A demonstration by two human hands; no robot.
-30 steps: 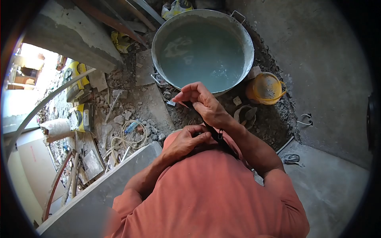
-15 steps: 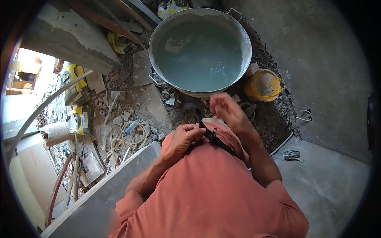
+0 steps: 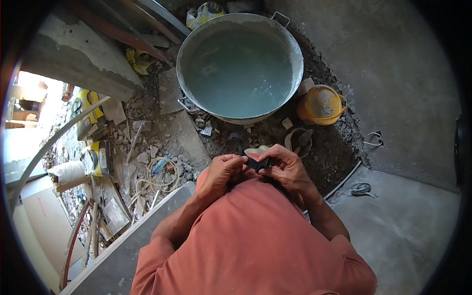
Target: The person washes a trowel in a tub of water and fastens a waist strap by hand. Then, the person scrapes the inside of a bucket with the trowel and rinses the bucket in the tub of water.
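Both hands meet in front of my waist, at the front edge of the orange shirt (image 3: 250, 226). Between them is a black strap (image 3: 255, 164) with a dark buckle-like piece. My left hand (image 3: 223, 172) pinches the strap's left part between thumb and fingers. On the other side, my right hand (image 3: 287, 169) grips the strap's right part, thumb below and fingers above. The strap's far ends are hidden by the hands and the shirt.
Ahead stands a large metal tub (image 3: 241, 115) of cloudy water. Right of it is a yellow bucket (image 3: 322, 105). Rubble, a coiled hose (image 3: 164, 179) and boards lie left. A low ledge (image 3: 128, 246) runs beside my left arm; a cable bundle (image 3: 361, 189) rests at the right.
My right hand, raised off the strap half a second ago, has come down and closed on it. My left hand still holds the strap. The view has shifted slightly.
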